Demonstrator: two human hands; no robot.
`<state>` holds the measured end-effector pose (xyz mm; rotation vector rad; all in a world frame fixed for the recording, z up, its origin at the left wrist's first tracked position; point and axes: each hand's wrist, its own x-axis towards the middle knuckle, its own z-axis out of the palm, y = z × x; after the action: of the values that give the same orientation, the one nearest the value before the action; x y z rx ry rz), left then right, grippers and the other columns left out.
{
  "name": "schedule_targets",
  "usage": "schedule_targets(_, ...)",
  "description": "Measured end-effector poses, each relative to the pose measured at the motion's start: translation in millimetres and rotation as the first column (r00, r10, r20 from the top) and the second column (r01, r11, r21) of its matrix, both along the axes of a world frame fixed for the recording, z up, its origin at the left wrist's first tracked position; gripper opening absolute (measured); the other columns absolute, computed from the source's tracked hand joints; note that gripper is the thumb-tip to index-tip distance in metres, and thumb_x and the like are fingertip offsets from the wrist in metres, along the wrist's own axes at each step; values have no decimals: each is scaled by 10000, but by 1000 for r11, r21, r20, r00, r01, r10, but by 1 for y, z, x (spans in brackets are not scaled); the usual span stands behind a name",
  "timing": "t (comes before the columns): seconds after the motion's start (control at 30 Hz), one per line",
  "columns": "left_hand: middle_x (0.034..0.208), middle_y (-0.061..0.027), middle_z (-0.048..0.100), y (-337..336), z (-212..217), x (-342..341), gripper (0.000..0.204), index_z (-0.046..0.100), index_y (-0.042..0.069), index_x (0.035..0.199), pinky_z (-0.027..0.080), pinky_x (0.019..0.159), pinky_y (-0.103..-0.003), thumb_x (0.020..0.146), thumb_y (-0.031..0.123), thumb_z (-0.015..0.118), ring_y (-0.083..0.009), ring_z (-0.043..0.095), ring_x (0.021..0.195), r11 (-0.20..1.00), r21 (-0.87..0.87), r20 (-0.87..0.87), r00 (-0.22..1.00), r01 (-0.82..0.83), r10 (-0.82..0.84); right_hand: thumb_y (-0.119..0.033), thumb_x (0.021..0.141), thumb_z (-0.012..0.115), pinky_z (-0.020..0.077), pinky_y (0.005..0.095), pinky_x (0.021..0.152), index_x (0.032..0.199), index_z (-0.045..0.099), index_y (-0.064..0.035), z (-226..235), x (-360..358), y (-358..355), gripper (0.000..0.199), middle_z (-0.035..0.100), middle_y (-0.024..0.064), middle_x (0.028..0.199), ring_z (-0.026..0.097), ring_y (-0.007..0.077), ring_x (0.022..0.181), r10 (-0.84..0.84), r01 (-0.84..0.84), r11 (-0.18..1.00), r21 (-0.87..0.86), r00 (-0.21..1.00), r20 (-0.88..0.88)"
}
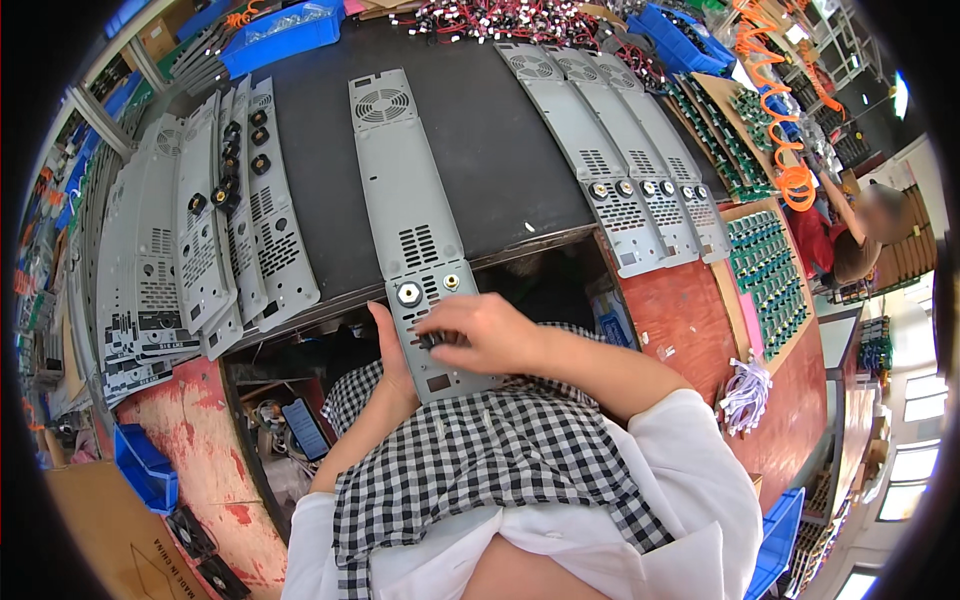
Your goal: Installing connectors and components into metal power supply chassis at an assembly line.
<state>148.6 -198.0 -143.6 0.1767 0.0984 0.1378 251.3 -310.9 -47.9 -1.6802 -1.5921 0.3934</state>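
A long grey metal panel point(385, 185) with a fan grille and slots runs from the black tabletop over its front edge to my lap. My left hand point(393, 360) holds the panel's left edge near its lower end, thumb up, the other fingers hidden. My right hand point(495, 335) bends over the lower part, fingertips pinching a small black round terminal part point(430, 340) against the panel. Above it sit a large hex-nut fitting point(409, 293) and a smaller brass fitting point(451, 282), both fixed in the panel.
Several panels with black round parts point(228, 185) lean together at left. Three panels with fitted terminals point(645, 190) lie at right, near a board of green circuit boards point(768, 280). Blue bins point(285, 38) and a heap of red-black wires point(500, 20) line the back. A person point(850, 230) is at far right.
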Motion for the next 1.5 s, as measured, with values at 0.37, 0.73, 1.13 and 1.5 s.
schedule_targets(0.37,1217,-195,487,-11,36,-1,683,389,52,1283,427,904,-501,852,565,255,-365,501,1098,993,24,-103,989,113,-110,-161,604,699,483,350,679,822,635,-49,16,49,32,254,595,57,778,587,232,764,282,-53,934,-352,715,639)
schedule_targets(0.73,1178,-247,503,-14,38,7,695,397,17,1266,454,868,-496,852,550,230,-418,528,1043,987,-13,-62,985,158,-158,-351,553,719,348,335,654,624,637,-100,-2,51,16,273,497,0,651,474,195,726,-242,155,970,188,693,679)
schedule_targets(1.13,1243,-117,491,-9,22,0,649,406,79,1277,405,935,-452,836,552,351,-282,501,1101,995,104,-195,980,-7,27,-234,796,590,504,380,594,936,618,-112,36,23,-3,188,612,98,898,621,268,717,-47,198,886,-419,937,345)
schedule_targets(1.5,1233,-203,472,-14,33,4,742,382,34,1290,441,885,-468,826,609,314,-353,512,1073,984,110,-45,990,137,-133,-36,833,554,460,230,551,884,603,-3,-29,34,-23,79,576,56,773,568,107,630,-440,489,867,94,841,-316)
